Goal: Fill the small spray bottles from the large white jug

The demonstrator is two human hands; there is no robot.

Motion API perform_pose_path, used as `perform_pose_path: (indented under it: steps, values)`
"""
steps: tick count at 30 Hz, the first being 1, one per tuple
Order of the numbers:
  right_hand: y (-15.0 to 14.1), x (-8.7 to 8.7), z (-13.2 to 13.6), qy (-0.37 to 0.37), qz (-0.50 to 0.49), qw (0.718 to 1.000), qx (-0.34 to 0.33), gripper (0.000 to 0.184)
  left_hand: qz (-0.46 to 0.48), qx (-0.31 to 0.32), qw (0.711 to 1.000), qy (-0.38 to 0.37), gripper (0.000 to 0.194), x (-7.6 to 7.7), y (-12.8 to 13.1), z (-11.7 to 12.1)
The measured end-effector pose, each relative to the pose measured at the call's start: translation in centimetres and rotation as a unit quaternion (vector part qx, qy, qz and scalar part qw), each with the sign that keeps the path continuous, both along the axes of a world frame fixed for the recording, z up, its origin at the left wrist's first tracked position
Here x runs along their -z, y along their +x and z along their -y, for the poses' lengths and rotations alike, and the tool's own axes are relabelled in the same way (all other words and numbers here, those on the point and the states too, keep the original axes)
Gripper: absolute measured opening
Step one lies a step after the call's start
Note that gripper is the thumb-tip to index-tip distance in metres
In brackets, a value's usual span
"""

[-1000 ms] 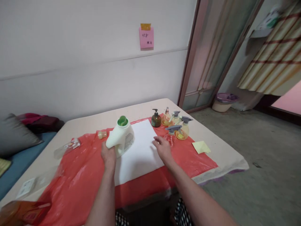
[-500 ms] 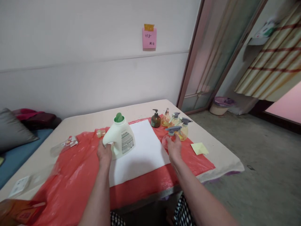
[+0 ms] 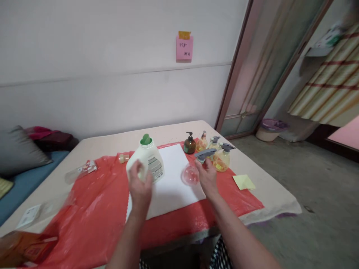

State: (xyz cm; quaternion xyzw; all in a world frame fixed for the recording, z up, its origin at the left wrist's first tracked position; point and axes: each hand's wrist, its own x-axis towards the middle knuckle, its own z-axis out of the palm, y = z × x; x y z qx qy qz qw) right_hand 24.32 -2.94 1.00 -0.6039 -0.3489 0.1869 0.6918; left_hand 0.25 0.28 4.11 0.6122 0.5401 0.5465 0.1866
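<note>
Clear round spray bottle (image 3: pixel 191 175) with a grey trigger head hangs tilted over the right edge of a white sheet of paper (image 3: pixel 171 200), its neck pinched between the thumb and fingers of the right hand (image 3: pixel 208 175). Left of it, a pale detergent jug (image 3: pixel 155 160) with a green spout stands upright on the paper. Before the jug's handle is the blurred left hand (image 3: pixel 140 186), fingers curled; whether it grips anything I cannot tell. Beyond the spray bottle, a brown pump bottle (image 3: pixel 190 145) stands near yellowish spray bottles (image 3: pixel 221 162). Red plastic sheeting (image 3: pixel 95 201) lies beneath the paper.
</note>
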Motion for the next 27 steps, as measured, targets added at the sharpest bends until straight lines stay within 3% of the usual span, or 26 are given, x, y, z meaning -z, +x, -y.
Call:
perform_pose_path:
  steps: [2,4,6,10,13,15,19,21,22,25,27]
  values:
    - [-1.6,-0.6,0.6,0.010,-0.023,0.998,-0.063,0.040,-0.020,0.168,0.984,-0.062,0.066,0.7,2.7,1.8]
    - [-2.9,-0.9,1.1,0.009,-0.054,0.991,-0.125,0.040,-0.049,0.261,0.956,-0.122,0.090,1.4,5.1,3.2]
    - [-3.7,-1.1,1.3,0.002,-0.082,0.980,-0.180,0.039,-0.049,0.269,0.943,-0.188,0.098,1.6,6.8,4.0]
    - [-3.3,-1.3,1.7,-0.007,-0.125,0.957,-0.263,0.037,-0.048,0.250,0.935,-0.247,0.075,0.7,7.7,4.8]
    - [-2.4,-1.6,2.1,-0.009,-0.157,0.938,-0.310,0.043,0.017,0.322,0.906,-0.275,0.068,-0.3,7.3,4.8]
    - [-2.2,-1.8,2.4,-0.010,-0.190,0.922,-0.338,0.048,0.105,0.413,0.854,-0.299,0.067,-0.7,6.8,4.6]
    - [-2.6,-2.1,2.8,0.008,-0.308,0.875,-0.372,0.045,0.271,0.564,0.700,-0.344,0.058,-0.3,6.1,4.0]
    - [-3.0,-2.0,2.9,0.016,-0.347,0.859,-0.376,0.042,0.324,0.574,0.650,-0.379,0.049,0.1,6.0,3.9]
    - [-3.2,-1.9,2.9,0.020,-0.359,0.854,-0.377,0.042,0.344,0.563,0.638,-0.397,0.047,0.3,6.0,3.8]
    - [-3.7,-1.4,2.7,0.036,-0.394,0.835,-0.382,0.040,0.377,0.499,0.645,-0.440,0.046,0.4,6.1,3.7]
    - [-3.7,-1.2,2.7,0.042,-0.413,0.825,-0.383,0.039,0.353,0.473,0.673,-0.446,0.047,0.1,6.2,3.7]
